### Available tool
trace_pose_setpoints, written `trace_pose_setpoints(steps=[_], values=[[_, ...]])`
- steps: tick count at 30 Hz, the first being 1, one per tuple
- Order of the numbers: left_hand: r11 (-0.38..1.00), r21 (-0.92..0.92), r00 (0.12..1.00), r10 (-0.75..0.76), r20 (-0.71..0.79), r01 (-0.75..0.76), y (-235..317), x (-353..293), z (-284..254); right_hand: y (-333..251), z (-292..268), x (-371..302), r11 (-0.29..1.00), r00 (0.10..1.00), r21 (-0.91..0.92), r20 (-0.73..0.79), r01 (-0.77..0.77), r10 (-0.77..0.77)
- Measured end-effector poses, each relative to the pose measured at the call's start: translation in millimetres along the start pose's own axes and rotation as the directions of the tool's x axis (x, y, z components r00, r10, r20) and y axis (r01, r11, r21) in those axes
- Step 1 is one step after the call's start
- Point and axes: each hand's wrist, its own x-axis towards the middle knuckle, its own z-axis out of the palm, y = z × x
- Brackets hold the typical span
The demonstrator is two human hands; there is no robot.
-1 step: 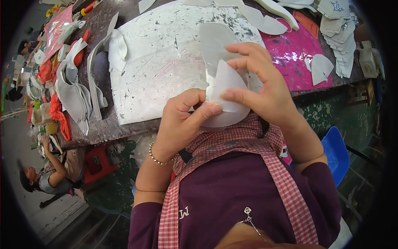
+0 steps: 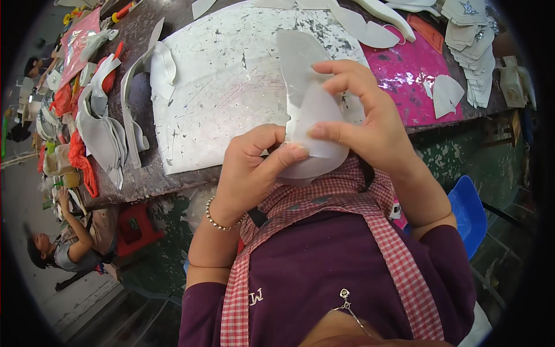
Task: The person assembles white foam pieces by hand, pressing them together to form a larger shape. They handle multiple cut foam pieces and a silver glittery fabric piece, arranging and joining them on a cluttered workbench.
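Note:
Near the table's front edge I hold a pale grey, curved shoe-upper-like piece (image 2: pixel 299 52) with a smaller white piece (image 2: pixel 319 110) lying over its lower part. The lower rim has a fine zigzag edge. My left hand (image 2: pixel 254 165) pinches the lower left edge, thumb on top and fingertips hidden beneath. Over on the right side, my right hand (image 2: pixel 364 118) rests its thumb on the white piece. Its upper fingers are bent and spread along the right edge, while the other fingers are hidden behind the pieces.
A scuffed white sheet (image 2: pixel 214 98) covers the table's middle, beside a magenta mat (image 2: pixel 399 81). Stacked white cut pieces (image 2: pixel 474 63) stand at right, more grey-white pieces (image 2: pixel 101 133) at left. A blue stool (image 2: pixel 467 217) is low right; another person (image 2: pixel 75 248) sits far left.
The white piece's upper zigzag edge, raised and distinct before, now lies flatter and blends with the grey piece. My right fingers shifted slightly; my left hand has barely moved.

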Motion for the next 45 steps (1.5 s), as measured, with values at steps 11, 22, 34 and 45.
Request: trace_pose_setpoints(steps=[11,22,34,45], values=[[0.988,0.152,0.998,0.017,-0.055,-0.008,8.8,-3.3,-1.8,1.0,-12.3,2.2,0.698,0.923,0.623,0.352,-0.353,0.153],[0.956,0.289,0.998,0.049,0.038,-0.058,5.0,-1.8,-8.1,-16.3,-7.9,9.0,0.921,0.91,0.218,0.339,-0.322,0.238],[0.976,-0.17,0.991,-0.13,0.03,0.134,4.3,-7.6,-2.3,-23.5,3.0,7.9,0.945,0.944,0.167,0.223,-0.282,0.242],[0.959,-0.281,0.993,0.006,-0.118,-0.04,-7.5,-7.5,8.7,-19.7,12.5,10.2,0.905,0.943,-0.346,-0.127,0.248,-0.307]])
